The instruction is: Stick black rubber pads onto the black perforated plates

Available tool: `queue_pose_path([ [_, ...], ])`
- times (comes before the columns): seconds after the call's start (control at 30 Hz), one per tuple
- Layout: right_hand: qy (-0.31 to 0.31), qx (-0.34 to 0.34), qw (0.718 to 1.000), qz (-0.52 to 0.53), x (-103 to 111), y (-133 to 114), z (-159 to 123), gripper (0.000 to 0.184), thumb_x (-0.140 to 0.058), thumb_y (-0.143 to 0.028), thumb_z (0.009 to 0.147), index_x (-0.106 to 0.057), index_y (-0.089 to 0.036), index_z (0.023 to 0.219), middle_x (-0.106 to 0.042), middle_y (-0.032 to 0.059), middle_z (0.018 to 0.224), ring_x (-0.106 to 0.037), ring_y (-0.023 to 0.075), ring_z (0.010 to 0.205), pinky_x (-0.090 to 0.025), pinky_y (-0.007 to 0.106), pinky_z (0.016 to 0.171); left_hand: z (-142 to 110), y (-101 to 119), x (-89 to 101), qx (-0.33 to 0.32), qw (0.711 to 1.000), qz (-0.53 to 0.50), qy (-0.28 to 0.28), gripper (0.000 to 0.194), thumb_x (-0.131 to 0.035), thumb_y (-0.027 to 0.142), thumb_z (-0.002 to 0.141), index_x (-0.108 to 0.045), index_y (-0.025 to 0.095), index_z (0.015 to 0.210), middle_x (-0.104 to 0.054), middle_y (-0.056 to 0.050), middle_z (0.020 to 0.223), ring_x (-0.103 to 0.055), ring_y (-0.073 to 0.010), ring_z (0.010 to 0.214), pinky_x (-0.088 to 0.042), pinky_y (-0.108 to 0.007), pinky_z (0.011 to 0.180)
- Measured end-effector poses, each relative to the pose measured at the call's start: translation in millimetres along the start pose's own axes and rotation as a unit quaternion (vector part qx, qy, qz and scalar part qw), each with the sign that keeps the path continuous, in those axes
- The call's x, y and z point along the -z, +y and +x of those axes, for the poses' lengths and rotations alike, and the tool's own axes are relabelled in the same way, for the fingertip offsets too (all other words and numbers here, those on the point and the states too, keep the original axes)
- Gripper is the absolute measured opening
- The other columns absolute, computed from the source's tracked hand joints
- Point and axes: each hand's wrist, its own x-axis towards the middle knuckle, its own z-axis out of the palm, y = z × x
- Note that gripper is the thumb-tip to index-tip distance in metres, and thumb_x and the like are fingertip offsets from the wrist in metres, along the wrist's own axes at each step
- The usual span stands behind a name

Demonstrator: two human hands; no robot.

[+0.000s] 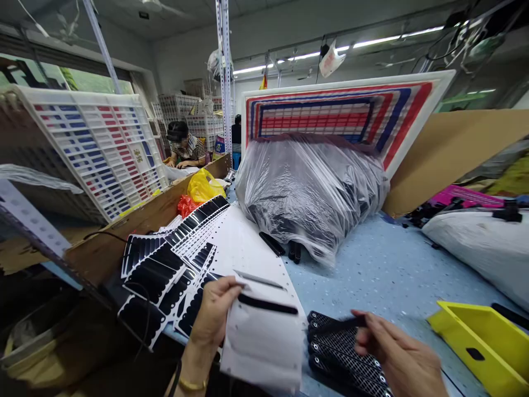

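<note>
My left hand [215, 309] is closed on the upper left corner of a white backing sheet [264, 344], which carries one long black strip [268, 304] near its top. Between thumb and fingers, my right hand [392, 347] pinches a dark strip [339, 326]; its edges are partly blurred. This strip lies over or just above several black mesh-patterned pieces with metal eyelets [351, 355] on the blue table; I cannot tell if they touch. Left of my left hand, sheets of black scalloped strips [155, 273] overlap in a loose heap beside large white sheets [239, 237].
A clear plastic bag of dark items [309, 193] stands mid-table before a striped basket [417, 116]. A yellow bin [479, 342] sits at right, near a white sack [479, 237]. A wooden ledge [136, 231] borders the left. Another person [188, 149] works farther back.
</note>
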Motion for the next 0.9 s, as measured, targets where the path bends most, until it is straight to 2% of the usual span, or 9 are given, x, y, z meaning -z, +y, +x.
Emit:
queue_pose_path([
  [0.17, -0.007, -0.035, 0.999, 0.002, 33.1, -20.3, -5.2, 0.053, -0.087, -0.059, 0.047, -0.08, -0.018, 0.079, -0.074, 0.0124, 0.066, -0.07, 0.0273, 0.059, -0.061, 0.035, 0.052, 66.4, -15.9, 11.8, -0.038, 0.966, 0.246, 0.072, 0.015, -0.061, 0.025, 0.075, -0.073, 0.015, 0.074, -0.064, -0.001, 0.058, -0.064, -0.0212, 0.07, -0.049, -0.03, 0.071],
  [0.3, -0.109, -0.043, 0.993, -0.016, 35.9, -17.5, -23.7, 0.048, -0.08, -0.058, 0.058, -0.081, -0.018, 0.084, -0.077, 0.0189, 0.084, -0.073, 0.0332, 0.071, -0.063, 0.042, 0.062, 75.5, -29.9, 27.8, -0.031, 0.938, 0.321, 0.127, 0.01, -0.066, 0.013, 0.065, -0.072, 0.017, 0.073, -0.055, 0.002, 0.049, -0.062, -0.0227, 0.067, -0.046, -0.032, 0.07],
  [0.4, -0.187, -0.057, 0.981, 0.0, 34.2, -16.7, -36.2, 0.038, -0.075, -0.05, 0.066, -0.081, -0.019, 0.086, -0.077, 0.0169, 0.082, -0.073, 0.0313, 0.071, -0.061, 0.044, 0.067, 50.7, -29.7, 20.8, -0.056, 0.926, 0.34, 0.153, 0.021, -0.07, 0.02, 0.067, -0.072, 0.018, 0.088, -0.066, -0.004, 0.067, -0.064, -0.0245, 0.075, -0.047, -0.032, 0.069],
  [0.47, -0.216, -0.064, 0.974, 0.021, 31.4, -17.9, -44.7, 0.03, -0.071, -0.041, 0.067, -0.08, -0.018, 0.083, -0.077, 0.0148, 0.077, -0.072, 0.0286, 0.068, -0.059, 0.041, 0.065, 21.6, -32.0, 0.9, -0.068, 0.939, 0.315, 0.115, 0.023, -0.073, 0.034, 0.071, -0.071, 0.018, 0.087, -0.066, -0.003, 0.065, -0.063, -0.0208, 0.062, -0.046, -0.028, 0.059],
  [0.57, -0.246, -0.077, 0.966, 0.027, 29.9, -15.4, -57.5, 0.025, -0.064, -0.032, 0.066, -0.078, -0.016, 0.081, -0.076, 0.0131, 0.072, -0.07, 0.0256, 0.064, -0.057, 0.039, 0.064, -29.0, -45.2, -38.9, 0.112, 0.974, 0.166, -0.106, 0.033, -0.073, 0.048, 0.071, -0.067, 0.016, 0.074, -0.064, -0.002, 0.054, -0.059, -0.0148, 0.041, -0.034, -0.021, 0.039],
  [0.63, -0.254, -0.084, 0.963, 0.023, 35.5, -8.2, -64.2, 0.025, -0.062, -0.031, 0.068, -0.077, -0.016, 0.08, -0.076, 0.0124, 0.071, -0.07, 0.0253, 0.065, -0.057, 0.039, 0.065, -55.9, -56.6, -59.9, 0.188, 0.966, 0.093, -0.151, 0.039, -0.073, 0.052, 0.072, -0.061, 0.015, 0.065, -0.062, -0.002, 0.048, -0.055, -0.0118, 0.034, -0.025, -0.018, 0.034],
  [0.73, -0.23, -0.081, 0.969, -0.021, 55.8, 7.2, -67.8, 0.034, -0.062, -0.04, 0.075, -0.078, -0.015, 0.092, -0.075, 0.0113, 0.071, -0.069, 0.0235, 0.061, -0.057, 0.036, 0.057, -74.6, -68.2, -74.4, 0.247, 0.958, 0.014, -0.143, 0.043, -0.077, 0.052, 0.066, -0.056, 0.015, 0.061, -0.06, -0.001, 0.044, -0.05, -0.0086, 0.029, -0.022, -0.016, 0.033],
  [0.83, -0.143, 0.018, 0.975, -0.167, 79.0, 19.4, -64.1, 0.036, -0.064, -0.046, 0.08, -0.078, -0.019, 0.101, -0.077, 0.0116, 0.085, -0.072, 0.0246, 0.07, -0.056, 0.032, 0.051, -75.7, -72.0, -76.4, 0.27, 0.955, -0.001, -0.125, 0.043, -0.079, 0.051, 0.061, -0.054, 0.015, 0.059, -0.061, -0.002, 0.044, -0.05, -0.0079, 0.029, -0.023, -0.015, 0.032],
  [0.9, -0.094, 0.146, 0.949, -0.263, 86.6, 23.8, -61.3, 0.025, -0.066, -0.04, 0.08, -0.078, -0.023, 0.095, -0.077, 0.01, 0.092, -0.072, 0.0249, 0.078, -0.058, 0.032, 0.058, -75.2, -73.4, -77.7, 0.282, 0.951, 0.002, -0.126, 0.043, -0.079, 0.05, 0.06, -0.054, 0.015, 0.058, -0.061, -0.002, 0.044, -0.051, -0.0081, 0.029, -0.024, -0.015, 0.032],
])
